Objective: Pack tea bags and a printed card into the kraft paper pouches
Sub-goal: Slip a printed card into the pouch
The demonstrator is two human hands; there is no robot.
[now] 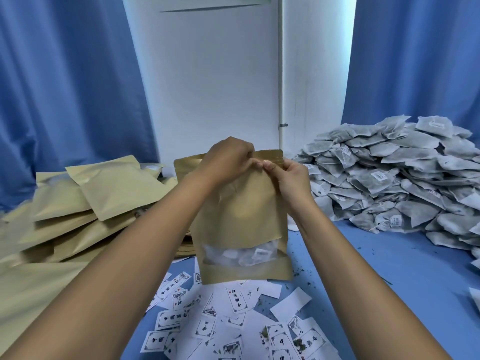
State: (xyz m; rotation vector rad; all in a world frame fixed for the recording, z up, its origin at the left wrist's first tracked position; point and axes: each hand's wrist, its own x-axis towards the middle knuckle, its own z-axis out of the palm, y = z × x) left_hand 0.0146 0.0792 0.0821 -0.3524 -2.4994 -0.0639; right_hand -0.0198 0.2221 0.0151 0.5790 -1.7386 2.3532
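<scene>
Above scattered cards [235, 298], one kraft pouch [240, 203], top edge pinched by both hands' fingers [258, 165].

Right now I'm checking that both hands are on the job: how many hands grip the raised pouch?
2. The left hand pinches the top edge of the kraft pouch near the middle; the right hand pinches it beside that, toward the right corner.

I hold a kraft pouch [241, 211] upright before me, my left hand [228, 161] and right hand [291, 178] pinching its top edge side by side. Tea bags [244, 254] sit inside at its bottom. Printed cards [233, 320] lie scattered on the table [376, 268] beneath. Stacked pouches [85, 203] lie left, the tea bag heap [405, 183] right, curtains [65, 87] behind.
</scene>
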